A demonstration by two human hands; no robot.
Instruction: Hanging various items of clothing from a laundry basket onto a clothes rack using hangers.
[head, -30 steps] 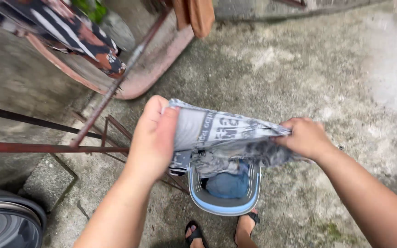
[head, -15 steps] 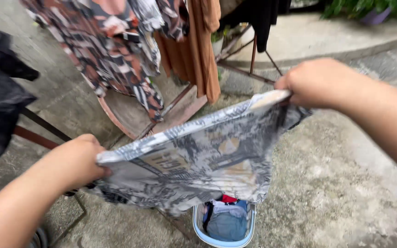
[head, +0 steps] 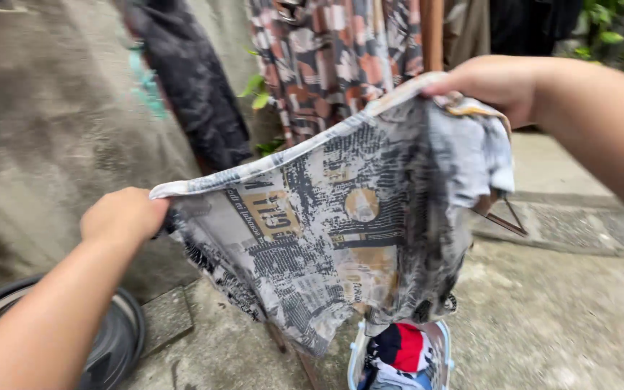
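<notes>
The left hand (head: 123, 215) is closed tight on one top corner of a printed cloth (head: 333, 231). The right hand (head: 492, 83) is closed on the other top corner, up higher, so the top edge of the cloth slants up to the right. The cloth is grey and white with black marks and some tan patches. It hangs in the air between the two hands, spread out and a bit crumpled near the right hand. You cannot see the fingertips of either hand, because they are tucked behind the cloth.

Under the cloth, on the concrete floor (head: 557, 318), sits a pale blue laundry basket (head: 438, 361). Only part of it shows. The cloth hides its back and the picture edge cuts off its front. Inside it is a red and dark piece of clothing (head: 402, 347).

Behind the cloth hang other clothes: a dark one (head: 189, 79) on the left and a brown, white and orange patterned one (head: 341, 58) in the middle. Their tops are cut off. A thin metal bar (head: 503, 217) peeks out by the right side of the cloth. A round dark thing (head: 120, 339) lies low on the left, half hidden by the left arm, and it is hard to tell what it is. Green leaves (head: 615, 36) show at the top right, blurry.
</notes>
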